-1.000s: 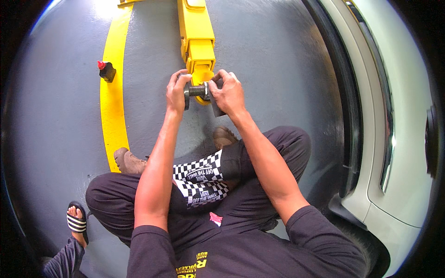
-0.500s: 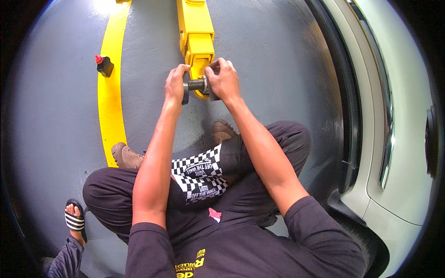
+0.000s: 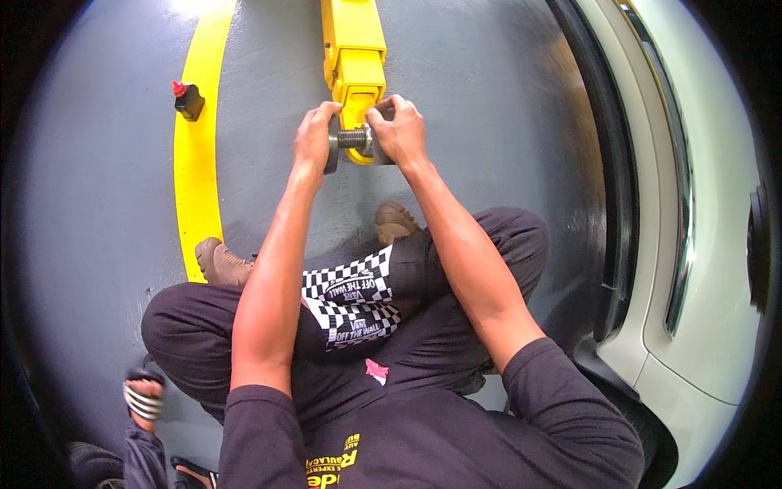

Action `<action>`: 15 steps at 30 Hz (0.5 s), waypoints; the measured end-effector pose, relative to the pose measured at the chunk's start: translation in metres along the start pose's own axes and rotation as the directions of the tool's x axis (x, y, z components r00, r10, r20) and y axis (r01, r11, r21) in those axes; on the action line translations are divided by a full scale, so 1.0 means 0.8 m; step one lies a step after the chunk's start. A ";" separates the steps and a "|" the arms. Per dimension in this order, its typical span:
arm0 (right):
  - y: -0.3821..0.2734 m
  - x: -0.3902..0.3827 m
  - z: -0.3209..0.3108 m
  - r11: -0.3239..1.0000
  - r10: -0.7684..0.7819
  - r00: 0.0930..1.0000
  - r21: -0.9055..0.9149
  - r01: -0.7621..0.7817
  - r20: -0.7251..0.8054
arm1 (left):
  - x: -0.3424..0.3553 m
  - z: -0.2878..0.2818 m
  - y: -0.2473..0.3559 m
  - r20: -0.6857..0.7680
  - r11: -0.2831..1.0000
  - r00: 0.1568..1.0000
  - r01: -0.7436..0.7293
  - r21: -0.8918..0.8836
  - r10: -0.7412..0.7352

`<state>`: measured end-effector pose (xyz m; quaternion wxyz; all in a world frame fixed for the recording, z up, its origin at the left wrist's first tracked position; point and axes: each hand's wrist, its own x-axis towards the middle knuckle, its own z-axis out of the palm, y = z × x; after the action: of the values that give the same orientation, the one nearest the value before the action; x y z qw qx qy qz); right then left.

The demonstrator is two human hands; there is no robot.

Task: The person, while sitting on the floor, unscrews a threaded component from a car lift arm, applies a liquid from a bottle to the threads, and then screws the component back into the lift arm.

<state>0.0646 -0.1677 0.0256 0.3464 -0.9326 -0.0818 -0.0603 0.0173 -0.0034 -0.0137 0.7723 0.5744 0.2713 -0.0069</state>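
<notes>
Both of my hands hold a car-lift pad, tipped on its side, in front of the end of a yellow lift arm (image 3: 358, 69). My left hand (image 3: 313, 140) is closed on the dark disc (image 3: 331, 151) at the pad's left end. On the other side, my right hand (image 3: 399, 130) grips the dark block (image 3: 383, 151) by its upper edge. A bare metal threaded screw (image 3: 352, 138) runs level between the two ends. My fingers partly cover both end pieces.
A black bottle with a red cap (image 3: 188, 101) stands on a yellow floor stripe (image 3: 195, 163) to the left. The pale car body (image 3: 692, 244) curves along the right. At lower left are another person's sandaled foot (image 3: 144, 395) and a tyre (image 3: 94, 466).
My hands and the lift pad shift slightly in view, with my grip much the same. The other person's sandaled foot is farther right, and a second sandal and a tyre now show.
</notes>
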 end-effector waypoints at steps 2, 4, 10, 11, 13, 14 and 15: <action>-0.016 -0.019 0.003 1.000 -0.029 0.999 -0.006 0.029 -0.020 | 0.004 -0.014 -0.003 -0.028 1.000 0.999 -0.017 0.022 0.017; -0.031 -0.034 0.002 0.999 -0.043 0.999 -0.018 0.042 -0.013 | 0.004 -0.022 -0.005 -0.030 0.999 0.999 -0.027 0.039 0.028; 0.002 0.009 0.011 1.000 0.003 1.000 0.015 -0.003 0.027 | 0.004 -0.006 0.002 -0.038 0.999 0.999 -0.032 0.029 0.033; 0.001 0.012 0.013 0.999 0.036 0.997 0.037 -0.039 0.066 | 0.001 -0.005 0.001 -0.043 0.999 0.998 -0.036 0.025 0.037; -0.001 -0.005 0.009 0.999 0.013 0.999 0.036 -0.015 0.041 | -0.007 -0.004 -0.007 -0.077 0.977 0.974 -0.212 0.015 0.212; -0.011 -0.017 0.008 0.998 0.061 0.997 0.028 -0.062 0.049 | -0.004 -0.013 -0.011 -0.076 0.980 0.978 -0.199 -0.024 0.197; -0.022 -0.025 0.010 0.994 0.109 0.992 0.019 -0.110 0.058 | 0.002 -0.023 -0.012 -0.094 0.979 0.975 -0.204 -0.015 0.202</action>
<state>0.0424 -0.1516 0.0271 0.3572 -0.9330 -0.0409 -0.0138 0.0076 0.0100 -0.0266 0.7624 0.5895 0.2466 0.1020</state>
